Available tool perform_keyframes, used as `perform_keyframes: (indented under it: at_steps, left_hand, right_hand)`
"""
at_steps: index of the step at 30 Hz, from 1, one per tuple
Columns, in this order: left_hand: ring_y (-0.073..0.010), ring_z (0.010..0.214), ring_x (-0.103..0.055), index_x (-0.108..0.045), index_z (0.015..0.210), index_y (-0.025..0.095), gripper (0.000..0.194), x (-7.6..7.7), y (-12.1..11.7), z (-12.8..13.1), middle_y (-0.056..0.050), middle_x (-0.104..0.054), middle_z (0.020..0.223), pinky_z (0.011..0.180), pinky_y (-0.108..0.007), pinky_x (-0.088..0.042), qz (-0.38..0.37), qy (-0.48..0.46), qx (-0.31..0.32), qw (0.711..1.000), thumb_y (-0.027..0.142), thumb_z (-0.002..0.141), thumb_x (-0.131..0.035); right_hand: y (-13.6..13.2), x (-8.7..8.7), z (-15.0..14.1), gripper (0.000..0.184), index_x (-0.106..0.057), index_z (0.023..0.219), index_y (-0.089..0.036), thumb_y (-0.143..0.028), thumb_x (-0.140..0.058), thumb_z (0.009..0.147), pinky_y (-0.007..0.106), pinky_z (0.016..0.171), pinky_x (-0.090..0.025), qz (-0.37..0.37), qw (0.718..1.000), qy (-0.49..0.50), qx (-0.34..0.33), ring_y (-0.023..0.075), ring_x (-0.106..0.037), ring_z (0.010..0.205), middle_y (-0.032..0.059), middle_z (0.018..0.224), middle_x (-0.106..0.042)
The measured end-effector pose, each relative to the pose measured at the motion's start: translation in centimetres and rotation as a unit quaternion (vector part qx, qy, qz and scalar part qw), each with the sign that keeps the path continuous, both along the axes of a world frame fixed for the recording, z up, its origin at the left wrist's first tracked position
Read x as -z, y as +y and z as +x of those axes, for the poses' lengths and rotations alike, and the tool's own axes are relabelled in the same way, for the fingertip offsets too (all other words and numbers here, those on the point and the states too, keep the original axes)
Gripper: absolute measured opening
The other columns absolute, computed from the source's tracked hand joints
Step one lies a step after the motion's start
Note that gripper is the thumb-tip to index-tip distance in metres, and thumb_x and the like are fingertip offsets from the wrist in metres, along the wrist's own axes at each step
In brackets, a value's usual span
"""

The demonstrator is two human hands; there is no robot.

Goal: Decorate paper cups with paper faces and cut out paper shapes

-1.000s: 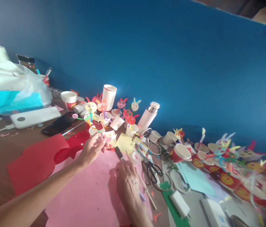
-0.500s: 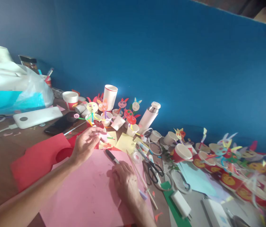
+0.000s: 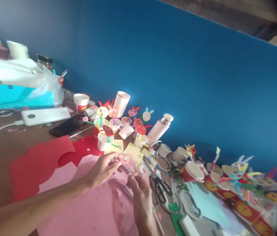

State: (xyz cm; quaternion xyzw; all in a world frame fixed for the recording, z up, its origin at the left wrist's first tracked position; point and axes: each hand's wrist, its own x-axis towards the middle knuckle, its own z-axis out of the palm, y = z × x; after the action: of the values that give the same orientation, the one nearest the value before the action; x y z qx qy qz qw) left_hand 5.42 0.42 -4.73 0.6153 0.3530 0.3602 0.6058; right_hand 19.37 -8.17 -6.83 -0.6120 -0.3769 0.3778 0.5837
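Note:
Over a large pink paper sheet [image 3: 79, 209], my hands are close together. My left hand [image 3: 105, 167] is closed in a pinch on a small pink paper piece [image 3: 128, 158], which is blurred against the sheets behind it. My right hand [image 3: 140, 190] is wrapped round a dark marker [image 3: 128, 169], whose far end points at the left fingertips. Whether the left fingers also touch the marker is hard to make out. Just beyond stands a white paper cup [image 3: 102, 144] with a red paper face [image 3: 108, 131] on a stem. Yellow paper squares [image 3: 130, 151] lie beside it.
Black-handled scissors [image 3: 163, 189], a tape roll [image 3: 143, 170] and a green strip [image 3: 176, 216] lie at right. Decorated paper cups [image 3: 244, 208] crowd the far right. A flask [image 3: 160, 129] stands by the blue wall. Red paper [image 3: 40, 167], a phone [image 3: 67, 125] and a white power bank [image 3: 46, 116] lie left.
My right hand has lifted from the pink sheet with the marker and come up to my left hand. My left hand has moved down and right, uncovering the front cup. The view has shifted slightly.

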Motion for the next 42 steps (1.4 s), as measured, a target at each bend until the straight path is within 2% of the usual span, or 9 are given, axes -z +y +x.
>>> perform_keyframes:
  at_steps: [6, 10, 13, 17, 25, 30, 34, 38, 42]
  left_hand:
    - [-0.0178, 0.068, -0.065, -0.06, 0.087, 0.016, 0.026, 1.4, -0.4, 0.5, -0.007, -0.071, 0.084, 0.05, -0.022, -0.041, -0.029, 0.015, 0.028, 0.999, 0.04, 0.078, -0.056]
    - [-0.0137, 0.066, -0.059, -0.068, 0.081, 0.014, 0.024, 1.4, -0.6, 0.7, -0.003, -0.068, 0.075, 0.055, -0.021, -0.041, -0.034, 0.022, 0.013, 0.999, 0.035, 0.076, -0.058]
    - [-0.0094, 0.053, -0.05, -0.068, 0.08, 0.014, 0.023, 1.1, -0.7, 0.7, 0.002, -0.059, 0.063, 0.049, -0.02, -0.037, -0.054, 0.026, -0.004, 0.998, 0.035, 0.076, -0.057]
    - [-0.0075, 0.046, -0.044, -0.068, 0.084, 0.014, 0.026, 0.9, -0.6, 0.6, 0.004, -0.051, 0.057, 0.043, -0.019, -0.032, -0.069, 0.032, -0.006, 0.997, 0.034, 0.077, -0.054]
    - [-0.0107, 0.059, -0.053, -0.069, 0.08, 0.014, 0.022, 1.6, -0.7, 0.8, 0.001, -0.059, 0.065, 0.054, -0.02, -0.042, -0.068, 0.002, -0.002, 0.998, 0.031, 0.076, -0.056]
    - [-0.0113, 0.054, -0.052, -0.066, 0.075, 0.014, 0.023, 2.0, -0.9, 1.1, 0.002, -0.055, 0.06, 0.053, -0.022, -0.041, -0.086, -0.009, 0.01, 0.996, 0.036, 0.076, -0.058]
    - [-0.0106, 0.054, -0.049, -0.065, 0.073, 0.013, 0.03, 2.0, -1.1, 1.2, 0.002, -0.054, 0.058, 0.053, -0.021, -0.038, -0.113, -0.022, 0.027, 0.993, 0.043, 0.076, -0.057]
    - [-0.0104, 0.056, -0.048, -0.063, 0.069, 0.012, 0.034, 1.6, -1.4, 1.1, 0.001, -0.055, 0.058, 0.053, -0.02, -0.036, -0.118, -0.02, 0.03, 0.992, 0.045, 0.077, -0.057]
    - [-0.0099, 0.052, -0.046, -0.065, 0.075, 0.013, 0.035, 1.3, -1.4, 1.0, 0.0, -0.055, 0.06, 0.046, -0.02, -0.03, -0.135, -0.001, 0.023, 0.991, 0.046, 0.076, -0.057]
  right_hand:
    - [-0.2, -0.3, -1.1, 0.026, -0.056, 0.071, -0.019, -0.04, -0.07, 0.071, 0.022, 0.058, -0.039, -0.004, 0.989, 0.147, -0.024, 0.0096, -0.046, 0.056, -0.0047, 0.06, -0.053]
    - [-0.3, -0.4, -1.3, 0.022, -0.058, 0.072, -0.018, -0.036, -0.071, 0.071, 0.019, 0.056, -0.037, -0.009, 0.989, 0.15, -0.002, 0.0069, -0.041, 0.055, -0.0061, 0.06, -0.052]
    - [-0.2, -0.4, -1.3, 0.022, -0.059, 0.071, -0.017, -0.034, -0.072, 0.071, 0.017, 0.055, -0.035, 0.016, 0.987, 0.16, -0.008, 0.0061, -0.041, 0.054, -0.006, 0.059, -0.053]
    - [-0.1, -0.2, -1.1, 0.023, -0.057, 0.072, -0.017, -0.035, -0.071, 0.073, 0.018, 0.052, -0.034, 0.001, 0.982, 0.187, -0.012, 0.0067, -0.042, 0.051, -0.0056, 0.056, -0.053]
    - [-0.3, -0.9, -1.6, 0.018, -0.06, 0.072, -0.016, -0.032, -0.069, 0.072, 0.018, 0.053, -0.037, -0.017, 0.993, 0.114, -0.006, 0.0067, -0.045, 0.052, -0.0038, 0.059, -0.058]
    - [-0.3, -0.8, -1.9, 0.019, -0.067, 0.075, -0.015, -0.034, -0.066, 0.071, 0.022, 0.056, -0.041, -0.007, 1.0, 0.024, 0.001, 0.0105, -0.049, 0.056, -0.001, 0.061, -0.06]
    - [-0.1, -0.6, -1.4, 0.019, -0.068, 0.073, -0.015, -0.034, -0.063, 0.072, 0.02, 0.052, -0.037, -0.007, 0.999, -0.041, 0.025, 0.0099, -0.045, 0.055, -0.0021, 0.059, -0.057]
    - [0.0, -0.9, -1.1, 0.023, -0.066, 0.072, -0.014, -0.037, -0.061, 0.074, 0.018, 0.047, -0.031, -0.034, 0.998, -0.035, 0.027, 0.0077, -0.038, 0.051, -0.005, 0.054, -0.047]
    - [0.0, -1.1, -1.2, 0.022, -0.064, 0.069, -0.015, -0.036, -0.063, 0.072, 0.018, 0.046, -0.031, -0.036, 0.999, 0.001, 0.031, 0.0071, -0.038, 0.049, -0.0061, 0.053, -0.045]
